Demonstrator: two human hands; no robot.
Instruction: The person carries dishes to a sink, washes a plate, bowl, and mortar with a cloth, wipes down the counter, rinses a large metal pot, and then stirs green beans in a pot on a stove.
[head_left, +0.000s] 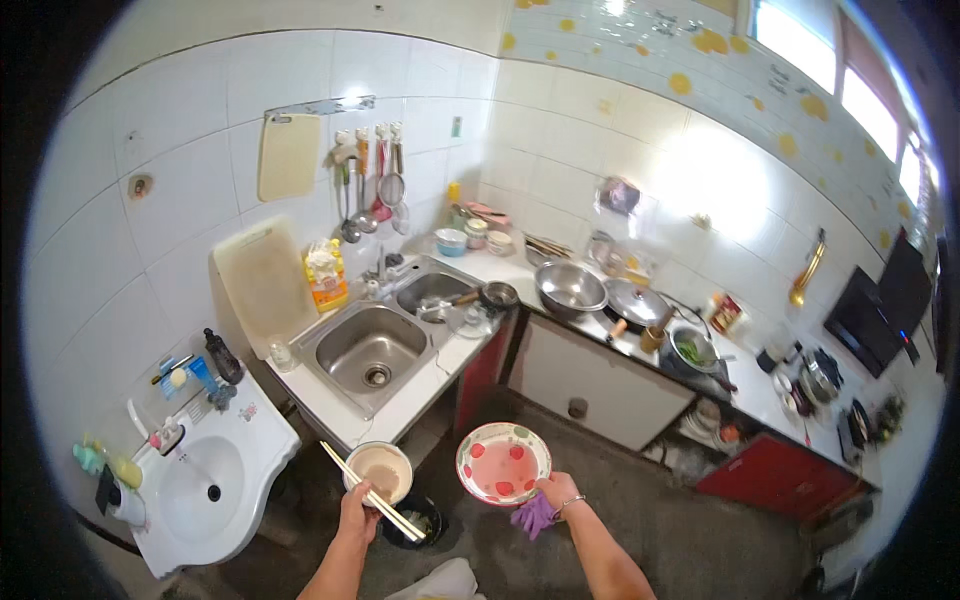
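Observation:
My left hand [358, 517] is closed on a bowl [380, 461] with a pale brownish inside, and on a pair of light chopsticks [402, 520] lying slantwise across it. A round plate [503, 462] with red fruit patterns and a coloured rim is gripped at its lower right edge by my right hand [560, 490]. A purple rubber glove [534, 514] hangs beside that hand under the plate; whether my fingers hold it too is hard to see. Below the bowl stands a black bin [428, 528] with some scraps inside, partly covered by the chopsticks.
Ahead is a steel double sink [345, 345] in a white counter. To the left stands a white washbasin [205, 490] with its tap. Along the right counter are a large steel bowl [571, 287], a lidded pan [636, 303] and a pot with greens [693, 348].

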